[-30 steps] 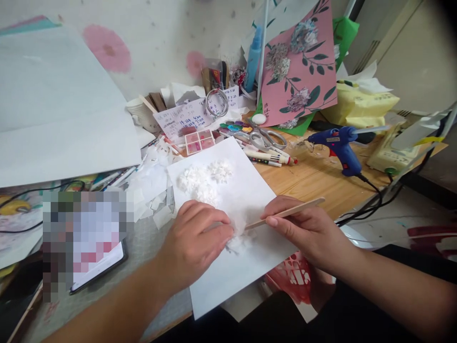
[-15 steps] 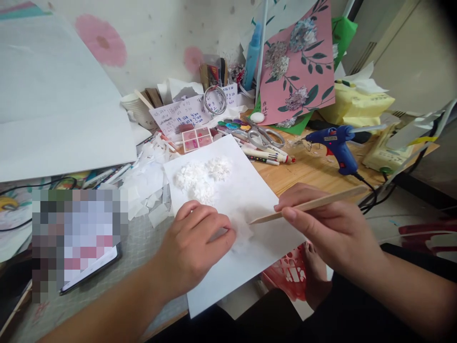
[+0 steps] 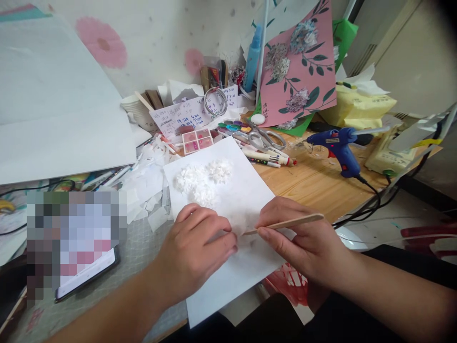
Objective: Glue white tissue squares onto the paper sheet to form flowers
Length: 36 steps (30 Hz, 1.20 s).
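"While the scene is read from its largest part downward, what is carried by the bench point(image 3: 300, 183)?"

"A white sheet point(image 3: 214, 293), laid aslant in front of the person and reached over from both sides."

"How are the hands engaged?"

"The left hand point(image 3: 196, 243) is lowered over the sheet with its fingers curled; whether anything is pinched beneath them cannot be told. In the right hand point(image 3: 303, 243) the grip is closed, a flat wooden stick point(image 3: 293, 223) being held between thumb and fingers."

"What is set beyond the left hand?"

"Ruffled white clusters point(image 3: 189, 178), grouped on the far left part of the sheet."

"On which relation is the work judged to turn?"

"On that between the stick's tip and a thin, pale piece point(image 3: 243, 220) seen between the hands. It is placed leftward of the right-hand grip, just beside the tip; the left hand is judged narrowly the nearer. Contact cannot be confirmed, and the piece's own long axis is lost in blur."

"And the stick's direction?"

"Its long axis is laid nearly level across the view, the rounded end slightly raised at the right, the tip directed toward the left fingertips."
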### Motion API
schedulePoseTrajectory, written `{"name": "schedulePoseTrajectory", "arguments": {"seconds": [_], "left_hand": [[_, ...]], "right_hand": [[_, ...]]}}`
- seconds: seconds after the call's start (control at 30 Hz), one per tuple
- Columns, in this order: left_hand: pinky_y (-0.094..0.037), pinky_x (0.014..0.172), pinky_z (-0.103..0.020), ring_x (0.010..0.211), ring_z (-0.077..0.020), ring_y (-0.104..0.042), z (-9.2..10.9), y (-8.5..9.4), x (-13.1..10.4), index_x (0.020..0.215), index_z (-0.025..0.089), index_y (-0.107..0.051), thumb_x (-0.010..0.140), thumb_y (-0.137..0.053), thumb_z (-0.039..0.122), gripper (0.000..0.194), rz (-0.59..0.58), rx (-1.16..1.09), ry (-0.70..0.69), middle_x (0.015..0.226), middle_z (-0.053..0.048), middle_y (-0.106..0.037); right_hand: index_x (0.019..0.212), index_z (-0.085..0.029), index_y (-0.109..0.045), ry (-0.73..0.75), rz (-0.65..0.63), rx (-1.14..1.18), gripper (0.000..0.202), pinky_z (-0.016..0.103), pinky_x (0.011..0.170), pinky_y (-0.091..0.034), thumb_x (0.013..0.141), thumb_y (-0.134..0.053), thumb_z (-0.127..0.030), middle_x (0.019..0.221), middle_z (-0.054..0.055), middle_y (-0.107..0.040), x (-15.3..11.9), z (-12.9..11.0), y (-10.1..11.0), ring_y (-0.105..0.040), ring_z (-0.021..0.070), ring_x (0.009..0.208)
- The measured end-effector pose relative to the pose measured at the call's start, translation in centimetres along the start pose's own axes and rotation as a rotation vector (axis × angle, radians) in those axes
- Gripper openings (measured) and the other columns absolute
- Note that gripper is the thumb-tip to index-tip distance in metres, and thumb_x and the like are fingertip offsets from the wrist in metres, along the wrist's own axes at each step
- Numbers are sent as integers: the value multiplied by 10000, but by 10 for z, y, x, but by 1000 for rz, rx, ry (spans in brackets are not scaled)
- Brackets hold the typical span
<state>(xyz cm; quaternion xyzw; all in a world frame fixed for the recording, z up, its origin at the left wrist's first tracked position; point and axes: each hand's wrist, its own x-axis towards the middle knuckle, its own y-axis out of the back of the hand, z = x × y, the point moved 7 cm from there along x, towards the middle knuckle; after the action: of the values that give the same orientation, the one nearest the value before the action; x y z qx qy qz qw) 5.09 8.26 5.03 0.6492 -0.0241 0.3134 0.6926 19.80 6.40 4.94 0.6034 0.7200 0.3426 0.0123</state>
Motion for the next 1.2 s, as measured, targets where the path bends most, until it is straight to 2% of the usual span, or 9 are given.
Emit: {"name": "schedulePoseTrajectory", "arguments": {"seconds": [0.1,0.27,0.43,0.67,0.83,0.97,1.07,1.2], "left_hand": [[-426,749,-358,803,-182,-558,-11,-1,0,869,200,-628,855,-604,256,62,41,-156,105,865,-32,-640],[-432,748,-353,811,-179,-561,-22,-10,3,878,206,-632,815,-597,161,85,28,-207,247,858,-21,-633],[-406,683,-337,718,-154,-533,-23,-16,5,722,198,-608,777,-583,99,116,-19,-236,296,752,5,-602],[-391,683,-324,715,-145,-520,-25,-16,4,711,186,-613,767,-597,93,109,-15,-278,317,748,10,-587],[-392,714,-331,732,-146,-528,-26,-17,3,727,191,-608,789,-554,83,135,-53,-284,343,765,9,-590],[-403,767,-355,816,-169,-527,-27,-14,2,812,198,-611,778,-568,96,116,-45,-286,374,850,-7,-580],[-409,805,-376,873,-184,-512,-26,-12,1,816,204,-608,815,-560,170,59,-46,-331,403,915,-22,-542],[-391,837,-421,886,-204,-502,-25,-12,3,759,215,-624,820,-589,300,111,-42,-348,432,902,-20,-524]], "right_hand": [[895,-196,-618,27,-16,-32,105,318,676,-467,896,-519,-161,789,41,-618,1,-2,-3,-577,171,767],[888,-184,-619,37,-69,-99,108,313,678,-447,887,-516,-153,800,44,-615,2,-8,-7,-565,168,757],[881,-174,-626,20,-122,-181,139,305,665,-432,896,-490,-151,766,42,-616,9,-11,-10,-571,173,737],[792,-140,-624,26,-176,-252,200,309,642,-424,890,-453,-104,744,58,-606,16,-17,-18,-547,174,710],[798,-165,-616,-15,-84,-87,124,280,675,-450,871,-524,-122,757,28,-612,13,-3,-11,-580,147,728],[827,-191,-613,-49,-18,47,122,277,689,-466,890,-521,-141,763,17,-621,6,5,0,-596,143,740],[848,-201,-620,-32,23,52,122,286,683,-466,884,-528,-129,777,19,-630,3,2,6,-596,149,747],[883,-205,-630,-33,23,60,119,285,669,-467,878,-542,-126,779,17,-624,2,-1,8,-589,147,742]]}}
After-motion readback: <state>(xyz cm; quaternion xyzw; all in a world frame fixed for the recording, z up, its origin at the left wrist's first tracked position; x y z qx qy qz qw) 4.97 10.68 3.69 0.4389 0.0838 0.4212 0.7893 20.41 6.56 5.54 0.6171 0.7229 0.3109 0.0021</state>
